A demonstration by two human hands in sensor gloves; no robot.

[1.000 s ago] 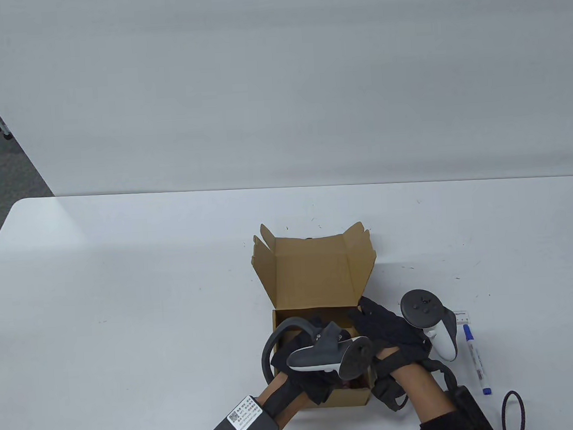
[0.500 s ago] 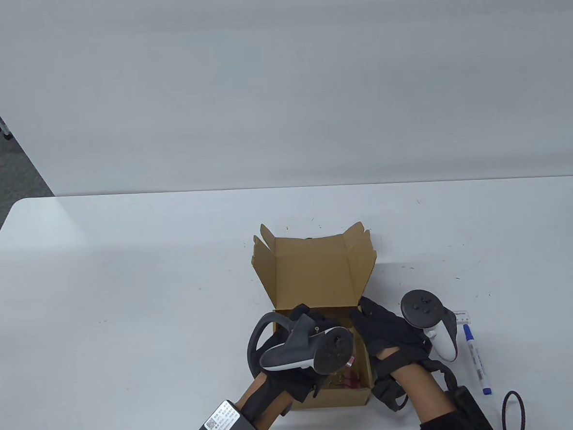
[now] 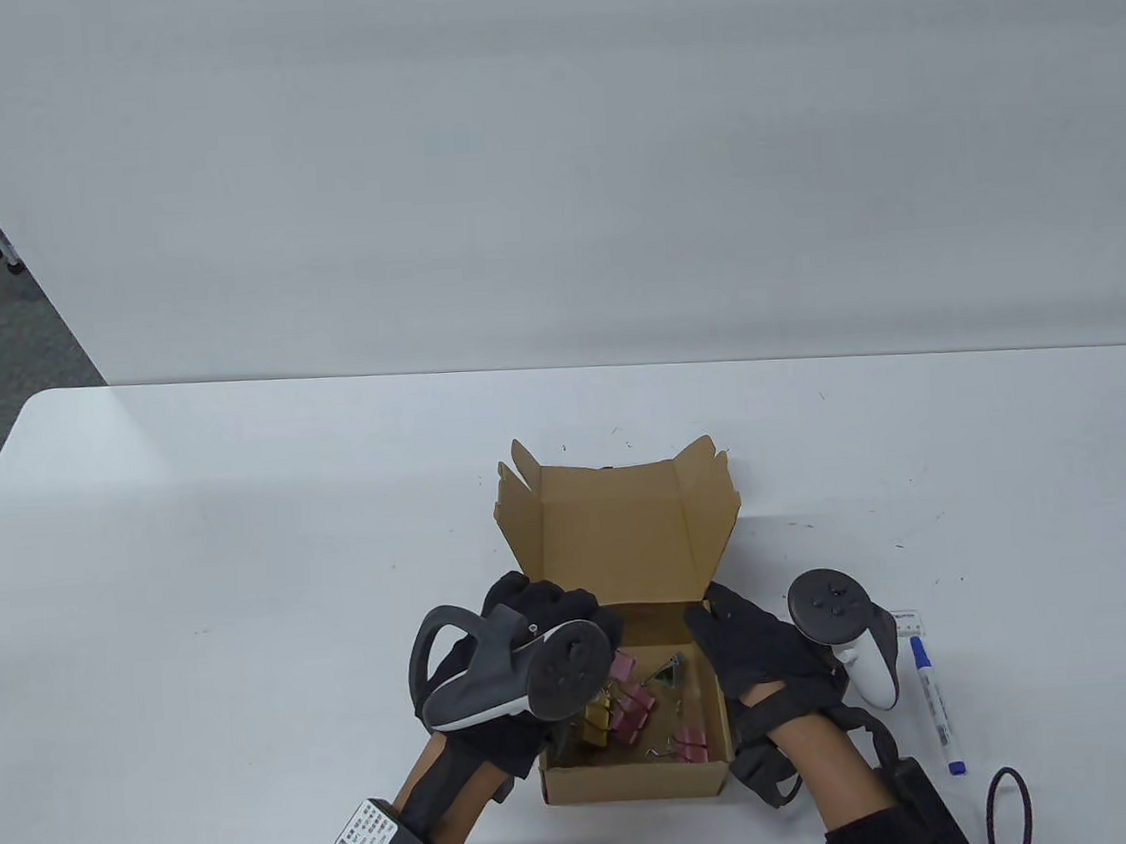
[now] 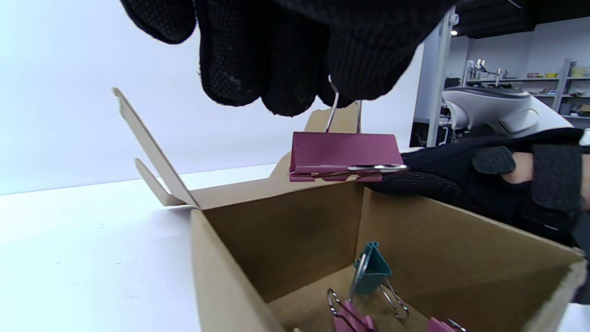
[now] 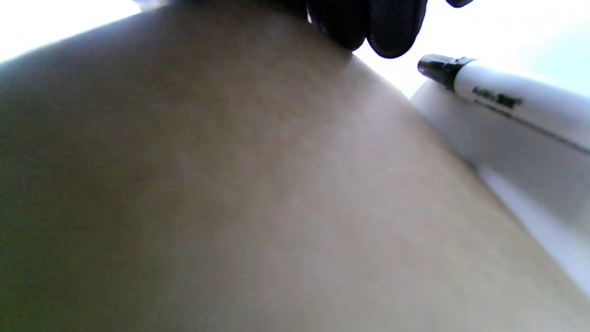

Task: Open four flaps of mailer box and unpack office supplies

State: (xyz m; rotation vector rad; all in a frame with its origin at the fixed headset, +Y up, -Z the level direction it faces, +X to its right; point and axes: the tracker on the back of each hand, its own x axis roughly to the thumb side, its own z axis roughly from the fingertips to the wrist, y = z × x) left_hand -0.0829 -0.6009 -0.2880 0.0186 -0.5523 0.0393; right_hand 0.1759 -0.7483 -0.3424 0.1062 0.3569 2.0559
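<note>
A person's left hand (image 4: pixel 295 50) is pinching the wire handle of a pink binder clip (image 4: pixel 343 154), dangling it just above the rim of an open cardboard mailer box (image 3: pixel 633 785) near the table's front edge. The fingers are curled together on the wire. The right hand (image 3: pixel 763 658) is resting along the box's right wall, fingers fairly straight, apparently steadying it. More binder clips (image 3: pixel 628 709), pink, gold and teal, are lying inside. A blue-capped marker (image 3: pixel 935 704) is lying on the table just right of the box. To do this step well, the clip should probably be carried well clear of the wall before release, while the other hand is bracing the light box.
</note>
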